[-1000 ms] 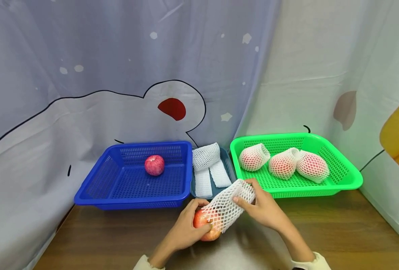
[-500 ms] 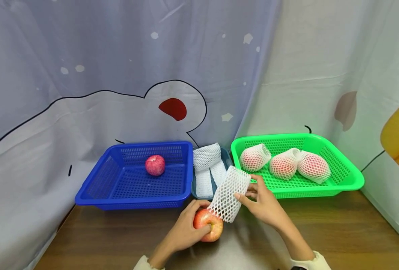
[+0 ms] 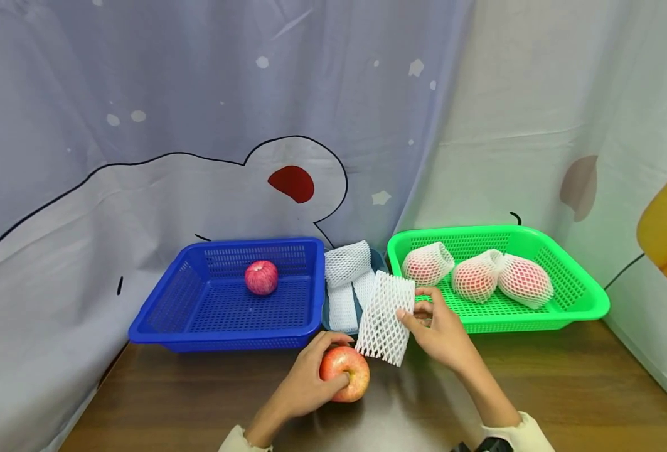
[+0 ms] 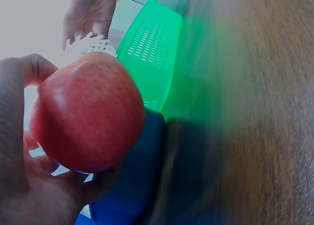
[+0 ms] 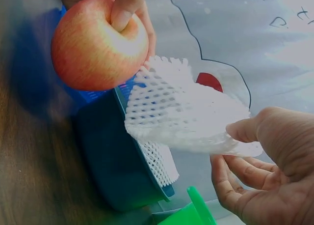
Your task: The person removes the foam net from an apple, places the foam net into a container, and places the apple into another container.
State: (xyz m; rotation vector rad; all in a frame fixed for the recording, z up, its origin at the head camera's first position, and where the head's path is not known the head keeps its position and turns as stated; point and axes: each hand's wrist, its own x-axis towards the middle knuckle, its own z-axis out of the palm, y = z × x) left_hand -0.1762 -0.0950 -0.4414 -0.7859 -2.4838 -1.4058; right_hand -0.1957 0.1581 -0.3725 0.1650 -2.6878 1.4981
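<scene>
Blue basket (image 3: 226, 338): one apple (image 3: 261, 277); green basket (image 3: 531, 326): three netted fruits (image 3: 476, 277); bin (image 5: 103, 156): foam nets (image 3: 347, 263). Second apple (image 3: 347, 370) is gripped by left hand (image 3: 309, 378), loose net (image 3: 387, 318) pinched by right hand (image 3: 442, 331).

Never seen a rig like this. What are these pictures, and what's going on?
There's no machine: these are a person's bare hands. The wide picture is taken from the head, looking forward and down; the smaller two come from the left and right wrists. The left hand holds an apple; the right hand pinches a white foam net. On the wooden table stand a blue basket with a second apple, a teal bin with more nets, and a green basket with three net-wrapped fruits.
</scene>
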